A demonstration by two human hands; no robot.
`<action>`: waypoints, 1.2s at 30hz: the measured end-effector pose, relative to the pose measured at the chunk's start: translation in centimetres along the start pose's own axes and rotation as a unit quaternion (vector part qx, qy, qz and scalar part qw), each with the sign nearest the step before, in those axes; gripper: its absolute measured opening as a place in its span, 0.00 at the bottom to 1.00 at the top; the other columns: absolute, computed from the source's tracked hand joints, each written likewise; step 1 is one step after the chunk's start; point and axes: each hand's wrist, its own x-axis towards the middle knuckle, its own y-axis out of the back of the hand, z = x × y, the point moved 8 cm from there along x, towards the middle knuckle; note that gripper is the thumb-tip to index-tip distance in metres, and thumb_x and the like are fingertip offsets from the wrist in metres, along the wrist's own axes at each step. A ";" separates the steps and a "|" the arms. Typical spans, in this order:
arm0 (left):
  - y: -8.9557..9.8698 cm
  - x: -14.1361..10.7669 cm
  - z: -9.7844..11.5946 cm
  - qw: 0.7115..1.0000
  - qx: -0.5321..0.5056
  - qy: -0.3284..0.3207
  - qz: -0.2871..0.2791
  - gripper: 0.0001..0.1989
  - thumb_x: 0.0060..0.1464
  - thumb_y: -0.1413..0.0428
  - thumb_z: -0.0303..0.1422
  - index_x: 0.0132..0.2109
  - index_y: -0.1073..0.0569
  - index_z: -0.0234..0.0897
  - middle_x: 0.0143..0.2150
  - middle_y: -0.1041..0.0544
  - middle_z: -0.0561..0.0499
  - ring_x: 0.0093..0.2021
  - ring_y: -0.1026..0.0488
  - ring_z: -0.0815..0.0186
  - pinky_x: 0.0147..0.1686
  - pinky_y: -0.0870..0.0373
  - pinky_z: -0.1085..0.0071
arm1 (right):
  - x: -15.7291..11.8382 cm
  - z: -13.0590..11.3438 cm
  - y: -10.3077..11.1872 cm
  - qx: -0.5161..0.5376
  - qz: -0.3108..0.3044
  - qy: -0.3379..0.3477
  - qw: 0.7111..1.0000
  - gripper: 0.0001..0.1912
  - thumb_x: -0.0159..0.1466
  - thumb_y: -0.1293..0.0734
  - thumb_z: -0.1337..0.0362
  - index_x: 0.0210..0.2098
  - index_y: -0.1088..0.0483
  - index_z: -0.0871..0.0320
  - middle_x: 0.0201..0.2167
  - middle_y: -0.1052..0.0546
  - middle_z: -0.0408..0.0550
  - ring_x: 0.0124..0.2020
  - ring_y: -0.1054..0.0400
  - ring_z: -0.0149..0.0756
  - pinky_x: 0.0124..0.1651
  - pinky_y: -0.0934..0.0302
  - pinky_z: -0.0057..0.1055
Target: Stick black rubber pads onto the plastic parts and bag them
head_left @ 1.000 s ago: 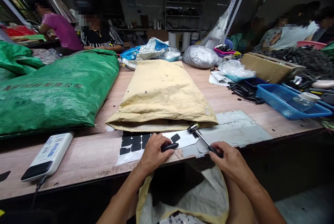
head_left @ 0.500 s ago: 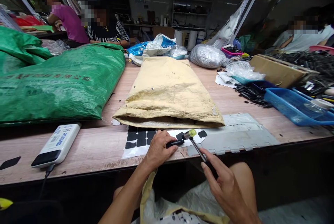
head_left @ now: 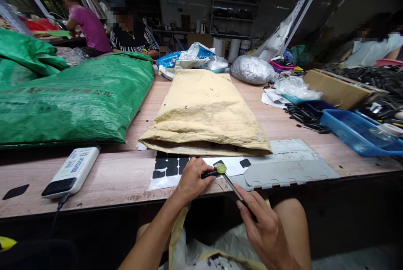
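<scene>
Hidden or cut off: black piece point(head_left: 208, 174), its left end covered by the left hand point(head_left: 192, 179); hammer point(head_left: 232, 185), its handle mostly covered by the right hand point(head_left: 262, 221); patch sheet point(head_left: 168, 182), its upper edge under the tan bag point(head_left: 208, 110); green sack point(head_left: 78, 102), cut by the left edge of view; lap bag point(head_left: 217, 238), cut by the bottom edge. Interior of the tan bag: dark, contents not legible.

Position: the black piece lies at the fingertips of the left hand, above the patch sheet, near the front edge of the surface point(head_left: 119, 182). Left hand: thumb and fingers pinching the piece. Right hand: fingers curled round the hammer handle, lower and to the right. The hammer head is at the piece's right end; contact appears likely, though the angle makes it hard to confirm.

Materials and shapes: hammer, 1, slim metallic shaft, round yellow-green face. Patch sheet, white, with rounded-corner black patches. Tan bag, creased, mouth toward the hands. Green sack, glossy, wrinkled, printed. Grey plate point(head_left: 289, 171), flat, notched along its front edge. White device point(head_left: 74, 169), rectangular, dark end panel, cable attached. Blue tray point(head_left: 341, 132), plastic, shallow.
</scene>
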 end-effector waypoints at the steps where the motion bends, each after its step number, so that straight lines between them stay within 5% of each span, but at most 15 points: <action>1: -0.1 0.0 -0.1 1.000 0.001 -0.001 0.001 0.11 0.53 0.35 0.32 0.45 0.16 0.44 0.37 0.24 0.50 0.42 0.33 0.60 0.44 0.38 0.64 | 0.0 0.0 0.4 0.003 0.014 0.002 1.000 0.28 0.70 0.38 0.73 0.67 0.37 0.50 0.46 0.22 0.49 0.46 0.25 0.35 0.49 0.29 0.29; 9: 0.0 -0.1 0.1 1.000 -0.004 -0.004 0.008 0.09 0.53 0.35 0.33 0.43 0.16 0.44 0.36 0.24 0.50 0.42 0.32 0.60 0.44 0.38 0.64 | -0.1 1.3 0.3 -0.023 0.012 0.002 1.000 0.24 0.70 0.39 0.70 0.65 0.34 0.51 0.46 0.21 0.49 0.45 0.24 0.35 0.46 0.28 0.27; 12: 0.2 -0.1 0.4 1.000 -0.006 -0.012 -0.004 0.08 0.57 0.39 0.35 0.43 0.18 0.43 0.37 0.23 0.50 0.42 0.32 0.60 0.44 0.39 0.64 | 0.4 3.2 2.2 -0.056 0.057 -0.026 0.996 0.23 0.70 0.38 0.67 0.64 0.33 0.51 0.52 0.22 0.49 0.50 0.25 0.38 0.49 0.29 0.30; 16: 0.3 -0.2 0.5 1.000 -0.009 -0.018 -0.023 0.16 0.69 0.52 0.41 0.40 0.22 0.41 0.37 0.24 0.51 0.41 0.33 0.61 0.44 0.40 0.63 | 0.7 7.8 5.1 -0.174 0.055 -0.107 0.977 0.22 0.69 0.39 0.61 0.62 0.30 0.47 0.48 0.21 0.47 0.42 0.24 0.38 0.34 0.31 0.30; 22: 0.2 -0.2 0.2 0.999 -0.003 0.005 -0.039 0.22 0.71 0.60 0.41 0.35 0.27 0.39 0.37 0.25 0.51 0.41 0.34 0.62 0.44 0.40 0.63 | 0.5 13.4 6.8 -0.279 0.018 -0.119 0.953 0.21 0.67 0.39 0.59 0.57 0.26 0.44 0.36 0.23 0.44 0.39 0.27 0.41 0.42 0.34 0.37; 28: 0.2 0.0 0.0 0.999 0.000 0.009 -0.045 0.22 0.71 0.60 0.41 0.34 0.28 0.39 0.36 0.26 0.51 0.41 0.34 0.61 0.44 0.39 0.62 | 1.0 13.8 6.3 -0.263 0.042 -0.117 0.957 0.19 0.69 0.40 0.58 0.55 0.24 0.47 0.40 0.25 0.48 0.40 0.30 0.41 0.44 0.35 0.38; 32: 0.8 -1.5 2.5 0.997 -0.035 -0.039 -0.052 0.16 0.70 0.54 0.41 0.42 0.24 0.41 0.40 0.23 0.49 0.44 0.31 0.60 0.47 0.38 0.62 | 1.4 14.0 6.2 -0.232 0.065 -0.135 0.961 0.18 0.69 0.40 0.59 0.52 0.22 0.50 0.43 0.26 0.50 0.41 0.30 0.41 0.46 0.35 0.38; 36: -1.6 -5.2 5.9 0.978 -0.081 -0.084 -0.173 0.14 0.69 0.51 0.42 0.50 0.23 0.46 0.44 0.21 0.49 0.46 0.27 0.60 0.47 0.34 0.66 | 1.3 14.3 6.0 -0.196 0.059 -0.147 0.968 0.18 0.68 0.40 0.61 0.52 0.23 0.50 0.41 0.25 0.48 0.42 0.30 0.40 0.49 0.36 0.38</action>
